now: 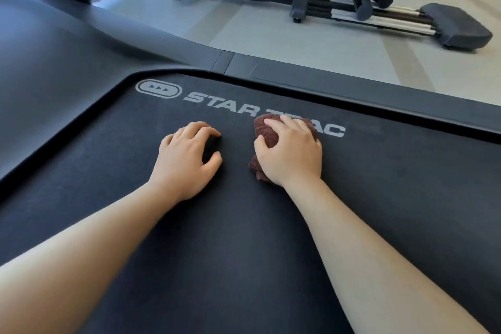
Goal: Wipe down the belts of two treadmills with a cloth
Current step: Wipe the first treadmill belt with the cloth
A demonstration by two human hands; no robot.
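A black treadmill belt point(244, 252) with white "STAR TRAC" lettering fills most of the view. My right hand point(291, 152) grips a bunched dark red cloth point(264, 130) and holds it down on the belt, covering part of the lettering. My left hand point(187, 160) rests on the belt just left of it, fingers curled with the fingertips touching the surface, holding nothing. Both bare forearms stretch over the belt from the near edge.
The treadmill's grey side rail point(352, 89) runs along the far edge of the belt, and its motor hood point(54, 76) rises at the left. Beyond the rail lies pale floor with an elliptical machine point(339, 5) at the top right.
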